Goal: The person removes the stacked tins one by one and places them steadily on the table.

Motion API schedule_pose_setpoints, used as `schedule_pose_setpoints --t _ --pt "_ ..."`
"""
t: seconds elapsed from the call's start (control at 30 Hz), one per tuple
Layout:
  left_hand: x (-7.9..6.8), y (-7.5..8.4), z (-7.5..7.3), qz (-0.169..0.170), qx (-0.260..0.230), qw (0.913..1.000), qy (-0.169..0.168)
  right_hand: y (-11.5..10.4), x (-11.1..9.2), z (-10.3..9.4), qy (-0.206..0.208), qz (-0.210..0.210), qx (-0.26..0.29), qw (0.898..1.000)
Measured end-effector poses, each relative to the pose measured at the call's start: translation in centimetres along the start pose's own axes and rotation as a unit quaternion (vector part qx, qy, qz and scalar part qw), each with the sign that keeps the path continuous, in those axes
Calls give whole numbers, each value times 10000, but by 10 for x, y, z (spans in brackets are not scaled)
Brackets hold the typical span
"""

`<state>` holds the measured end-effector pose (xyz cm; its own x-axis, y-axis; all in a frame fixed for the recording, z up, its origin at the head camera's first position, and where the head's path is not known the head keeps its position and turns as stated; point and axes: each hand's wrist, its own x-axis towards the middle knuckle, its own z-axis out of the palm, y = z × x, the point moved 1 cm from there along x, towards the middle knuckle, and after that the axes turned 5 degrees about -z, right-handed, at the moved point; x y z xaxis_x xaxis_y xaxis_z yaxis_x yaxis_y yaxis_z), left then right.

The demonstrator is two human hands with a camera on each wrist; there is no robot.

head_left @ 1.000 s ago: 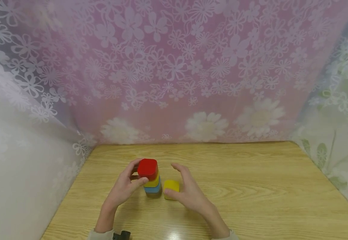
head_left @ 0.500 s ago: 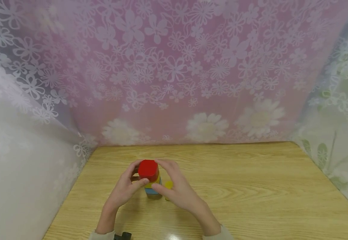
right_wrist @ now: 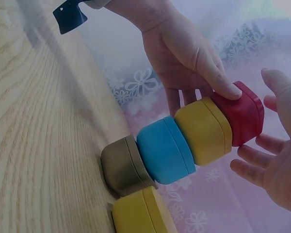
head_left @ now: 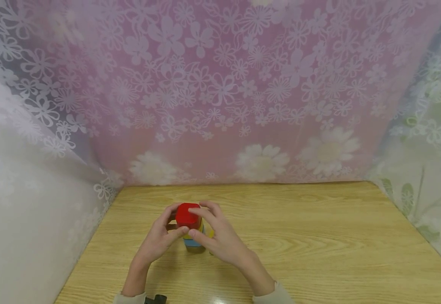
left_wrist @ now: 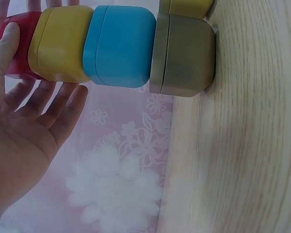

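A tower of rounded, square-sided blocks stands on the table: a gold-brown block (left_wrist: pixel 189 56) at the bottom, then a blue block (left_wrist: pixel 123 46), a yellow block (left_wrist: pixel 65 43) and a red block (head_left: pixel 186 214) on top. My left hand (head_left: pixel 156 240) holds the top from the left, its thumb pressed on the red block and its fingers reaching behind the red and yellow ones. From the right, my right hand (head_left: pixel 222 237) surrounds the red block with spread, slightly bent fingers; in the head view its index finger overlaps the red top.
A second yellow block (right_wrist: pixel 140 211) stands on the table beside the tower's base, mostly covered by my right hand in the head view. The wooden table (head_left: pixel 319 236) reaches a flowered curtain (head_left: pixel 224 105) at the back. A black item (head_left: pixel 156 299) shows at the left cuff.
My right hand has moved left from beside the loose yellow block up to the red block, its fingers coming in around the top. My left hand and the tower look almost unmoved.
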<state>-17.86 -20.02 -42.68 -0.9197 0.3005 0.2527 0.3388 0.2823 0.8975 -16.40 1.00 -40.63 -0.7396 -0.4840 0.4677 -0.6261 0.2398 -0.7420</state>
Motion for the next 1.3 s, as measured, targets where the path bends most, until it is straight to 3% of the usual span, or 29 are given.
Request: schedule_pose_setpoints --t 0.77,1.07,1.3 --pt "-3 -2 1 -277 38 9996 48 7 3 10 295 -101 -107 9995" --pt "0 -7 2 -696 197 9968 -327 9 3 13 684 -53 122 9976" --pt "0 -8 2 -696 188 9967 -360 10 4 16 797 -98 211 9966"
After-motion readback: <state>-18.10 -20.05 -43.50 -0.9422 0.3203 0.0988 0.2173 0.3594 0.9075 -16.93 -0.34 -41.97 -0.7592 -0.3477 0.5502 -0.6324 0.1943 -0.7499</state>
